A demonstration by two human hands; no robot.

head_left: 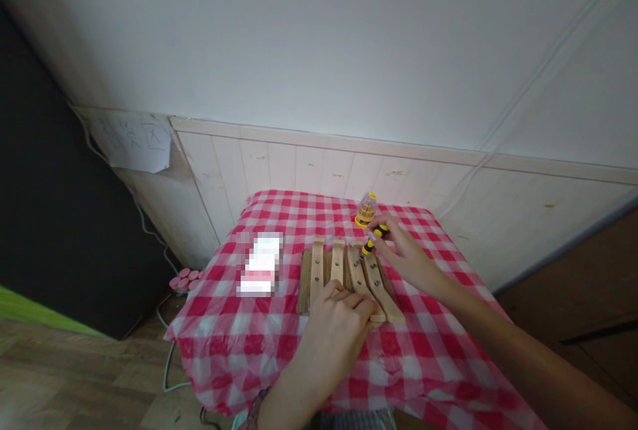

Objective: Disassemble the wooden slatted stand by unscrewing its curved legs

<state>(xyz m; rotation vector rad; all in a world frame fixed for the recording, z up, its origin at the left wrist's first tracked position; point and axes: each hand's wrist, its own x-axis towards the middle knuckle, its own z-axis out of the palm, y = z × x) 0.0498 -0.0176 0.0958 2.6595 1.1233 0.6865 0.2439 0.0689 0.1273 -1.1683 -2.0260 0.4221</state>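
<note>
Your right grip (405, 256), reaching in from 4 o'clock, is closed on the yellow-and-black screwdriver (367, 246), thumb and fingers pinched around its handle. The screwdriver is tilted over the far end of the wooden strips, its long axis running from about 1 o'clock to 7, handle end up toward the wall (323, 31) and tip pointing down and toward you. The tip is by the third and fourth strips; you cannot tell whether it touches a screw. Your left grip (341, 317) comes in from 7 o'clock, fingers bent over the near part of the middle strips; how firmly it has hold of them you cannot tell. The first strip (318, 269) and second strip (337, 258) run along the 12-to-6 line, while the third strip (357, 272) and fourth strip (383, 297) bend off toward 5 o'clock. All four lie side by side across a wooden board (304, 274) on the bench (294, 217). Just past the screwdriver, toward 12, stands a clear, tapered case (367, 209) with a yellow base. A blurred bright rectangle (261, 262) lies at 9 o'clock from the strips.
</note>
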